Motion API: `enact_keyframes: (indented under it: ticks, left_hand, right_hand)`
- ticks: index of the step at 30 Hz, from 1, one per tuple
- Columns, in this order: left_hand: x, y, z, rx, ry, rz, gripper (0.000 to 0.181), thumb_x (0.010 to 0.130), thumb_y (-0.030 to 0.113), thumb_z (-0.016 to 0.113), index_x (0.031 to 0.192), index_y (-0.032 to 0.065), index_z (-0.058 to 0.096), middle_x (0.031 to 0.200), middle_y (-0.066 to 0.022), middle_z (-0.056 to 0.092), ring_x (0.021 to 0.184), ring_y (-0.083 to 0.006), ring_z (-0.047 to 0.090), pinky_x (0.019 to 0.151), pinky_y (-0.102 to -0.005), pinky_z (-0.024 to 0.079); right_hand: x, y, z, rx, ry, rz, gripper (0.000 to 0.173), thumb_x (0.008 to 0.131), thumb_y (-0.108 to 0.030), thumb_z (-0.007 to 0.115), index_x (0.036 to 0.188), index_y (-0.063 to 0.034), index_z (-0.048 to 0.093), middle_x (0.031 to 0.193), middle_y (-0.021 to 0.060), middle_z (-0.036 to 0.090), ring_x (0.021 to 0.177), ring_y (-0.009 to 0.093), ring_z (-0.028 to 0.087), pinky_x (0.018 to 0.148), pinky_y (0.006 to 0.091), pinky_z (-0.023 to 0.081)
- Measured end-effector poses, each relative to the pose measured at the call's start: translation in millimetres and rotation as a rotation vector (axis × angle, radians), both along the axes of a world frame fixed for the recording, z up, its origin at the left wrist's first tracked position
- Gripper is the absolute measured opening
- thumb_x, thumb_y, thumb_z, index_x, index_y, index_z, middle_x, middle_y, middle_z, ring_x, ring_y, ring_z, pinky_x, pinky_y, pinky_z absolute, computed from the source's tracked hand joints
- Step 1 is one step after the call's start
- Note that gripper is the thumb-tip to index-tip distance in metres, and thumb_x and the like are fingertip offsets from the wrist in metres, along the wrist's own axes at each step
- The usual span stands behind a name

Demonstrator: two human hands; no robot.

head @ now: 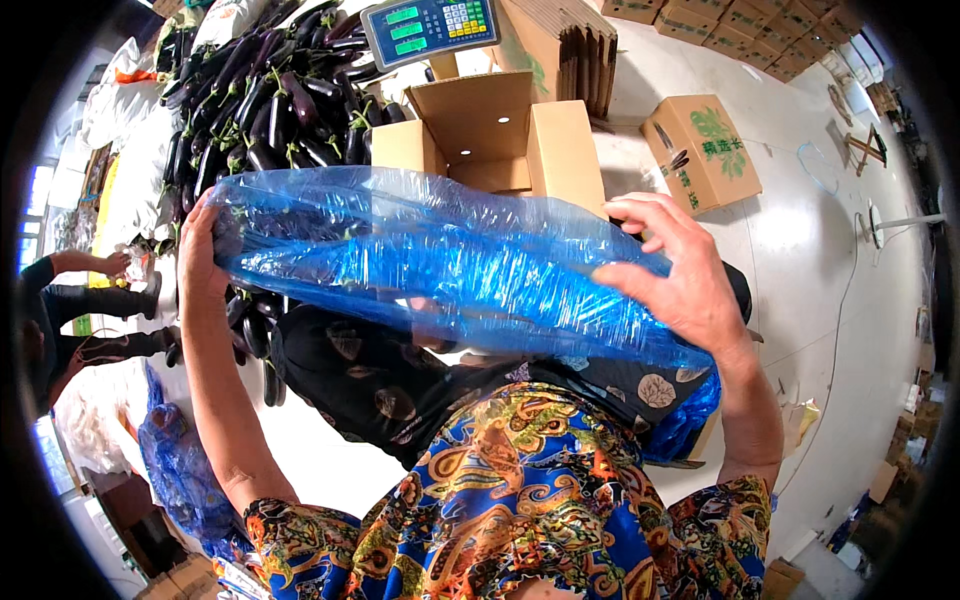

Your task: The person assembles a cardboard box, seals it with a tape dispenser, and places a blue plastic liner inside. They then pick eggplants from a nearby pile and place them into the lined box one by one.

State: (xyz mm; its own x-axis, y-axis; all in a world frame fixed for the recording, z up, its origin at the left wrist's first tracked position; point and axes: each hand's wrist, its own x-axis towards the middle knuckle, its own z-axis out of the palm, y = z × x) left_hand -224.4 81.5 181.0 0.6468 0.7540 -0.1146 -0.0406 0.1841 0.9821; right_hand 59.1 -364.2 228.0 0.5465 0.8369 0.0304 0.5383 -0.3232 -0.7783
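A thin, translucent blue plastic bag (pixel 480 274) stretches wide above my lap, its film wrinkled and shiny. My left hand (pixel 199 251) grips its left end, with the fingertips partly hidden. At the right end, my right hand (pixel 679 274) has its thumb and fingers spread apart over the film. Just beyond the bag stands a cardboard carton (pixel 566 146) with raised flaps, and its visible inside is bare. Behind it, a digital scale display (pixel 431 34) sits on a post. A big heap of dark purple eggplants (pixel 277 124) lies to the left of the carton.
Flattened cartons (pixel 559 37) stand behind the open one. A closed carton (pixel 705 150) rests on the tiled floor to the right. More cartons (pixel 739 34) are stacked far back. Crumpled blue plastic (pixel 176 457) lies at left, near another person (pixel 90 315). A cable (pixel 840 322) crosses the floor.
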Motion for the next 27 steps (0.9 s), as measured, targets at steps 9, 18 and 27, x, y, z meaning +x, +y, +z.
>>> enact_keyframes:
  ticks: [9,18,27]
  left_hand:
    - [-5,-9,10,-0.039,-0.118,0.003,0.023,0.096,0.013,0.057,0.117,0.0028,0.062,0.105,-0.0078,0.07,0.091,-0.0175,0.068,0.083,-0.0329,0.057]
    - [-17,-2,-6,0.067,-0.07,-0.186,0.031,0.091,0.013,0.065,0.119,0.0008,0.059,0.107,-0.0059,0.068,0.092,-0.0143,0.067,0.087,-0.0311,0.055]
    - [-9,6,-6,0.037,0.159,-0.314,0.016,0.084,0.018,0.073,0.091,0.005,0.066,0.077,0.0024,0.064,0.066,-0.0061,0.057,0.063,-0.0202,0.046]
  right_hand:
    - [33,12,-50,-0.207,-0.063,0.093,0.019,0.08,-0.013,0.072,0.094,-0.0013,0.066,0.086,0.0155,0.064,0.075,0.027,0.064,0.071,0.0377,0.051]
    - [72,16,-52,0.267,0.477,-0.148,0.012,0.097,-0.018,0.056,0.097,-0.0063,0.058,0.089,-0.0045,0.057,0.083,0.006,0.052,0.077,0.0231,0.042]
    - [129,54,-79,0.311,0.258,-0.45,0.013,0.097,-0.019,0.057,0.093,-0.0063,0.056,0.076,-0.0045,0.053,0.069,0.008,0.045,0.066,0.0259,0.041]
